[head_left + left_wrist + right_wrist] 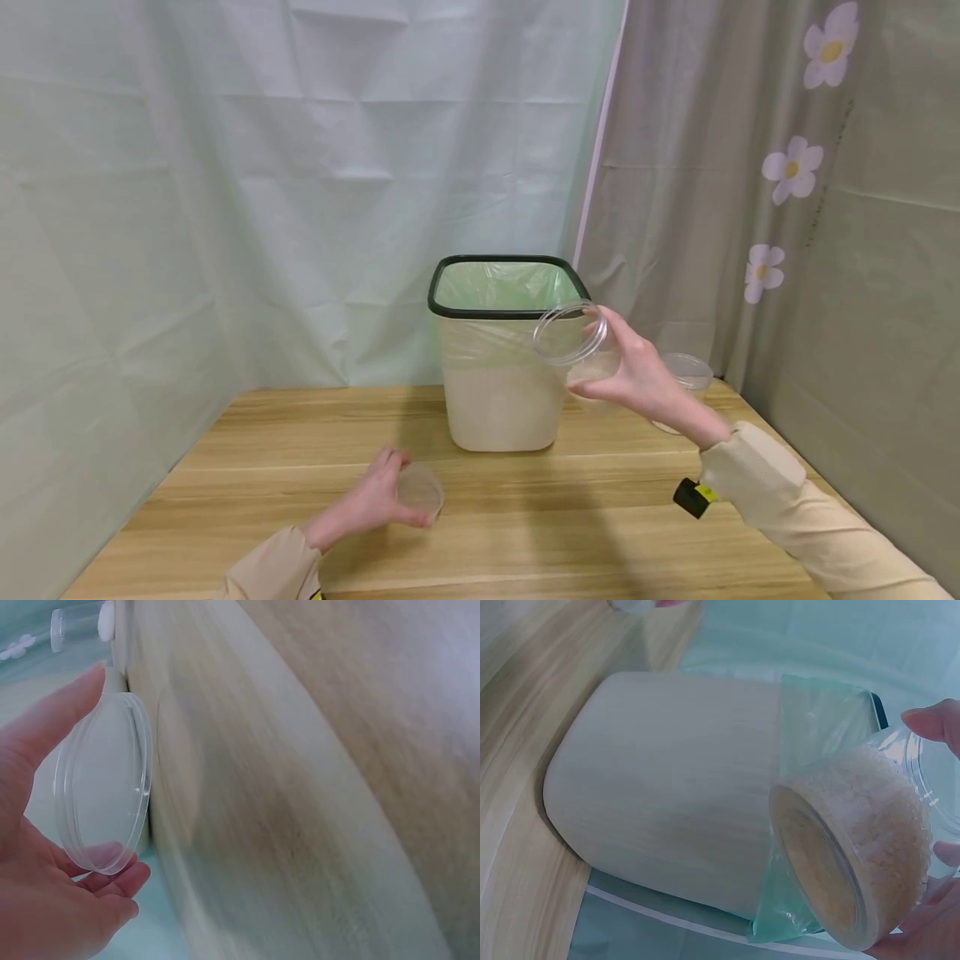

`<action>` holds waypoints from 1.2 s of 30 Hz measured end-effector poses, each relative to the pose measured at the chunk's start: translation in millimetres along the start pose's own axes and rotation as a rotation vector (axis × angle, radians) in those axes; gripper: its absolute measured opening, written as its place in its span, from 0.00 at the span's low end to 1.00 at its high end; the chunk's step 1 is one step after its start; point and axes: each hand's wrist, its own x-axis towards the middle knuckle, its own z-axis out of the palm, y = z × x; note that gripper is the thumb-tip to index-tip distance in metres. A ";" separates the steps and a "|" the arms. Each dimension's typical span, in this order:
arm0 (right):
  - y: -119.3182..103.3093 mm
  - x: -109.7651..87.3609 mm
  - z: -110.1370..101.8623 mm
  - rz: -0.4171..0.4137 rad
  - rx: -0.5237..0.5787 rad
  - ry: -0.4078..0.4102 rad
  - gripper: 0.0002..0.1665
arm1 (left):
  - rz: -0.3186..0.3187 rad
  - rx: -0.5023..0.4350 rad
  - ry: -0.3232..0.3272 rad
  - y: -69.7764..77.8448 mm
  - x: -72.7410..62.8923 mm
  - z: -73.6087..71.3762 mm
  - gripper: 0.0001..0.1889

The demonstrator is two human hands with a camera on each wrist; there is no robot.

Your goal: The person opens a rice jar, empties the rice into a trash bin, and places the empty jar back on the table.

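Note:
My left hand [375, 496] grips a clear round plastic lid [105, 787] by its edge, thumb on one side and fingers on the other, low over the wooden table. My right hand [630, 367] holds a clear open jar [573, 333] tilted, its mouth leaning left in front of the bin's rim. Pale, rice-like grains [877, 817] fill much of this jar in the right wrist view. Behind it stands a white waste bin [502, 400] with a black rim and a translucent green liner bag [817, 720].
A second clear lidded jar [690, 375] stands at the table's back right, partly hidden by my right wrist. The wooden table [480, 542] is bounded by pale curtains [300, 167] behind and at both sides.

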 end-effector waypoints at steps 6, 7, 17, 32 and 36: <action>1.8 1.4 -2.8 0.007 -0.006 0.010 0.55 | -0.007 0.010 -0.005 -1.8 -1.0 0.5 0.49; 2.0 1.6 -3.2 0.007 -0.009 0.012 0.55 | -0.006 0.016 -0.003 -2.3 -1.0 0.7 0.49; 3.6 2.5 -6.6 0.003 -0.032 0.034 0.54 | -0.020 0.035 -0.032 -4.9 -3.1 1.9 0.51; 7.1 2.3 -11.0 0.027 -0.042 0.050 0.53 | -0.024 0.083 -0.033 -9.0 -5.5 5.2 0.54; 8.0 1.9 -12.0 0.028 -0.046 0.049 0.53 | -0.007 0.069 -0.046 -9.8 -4.5 3.2 0.54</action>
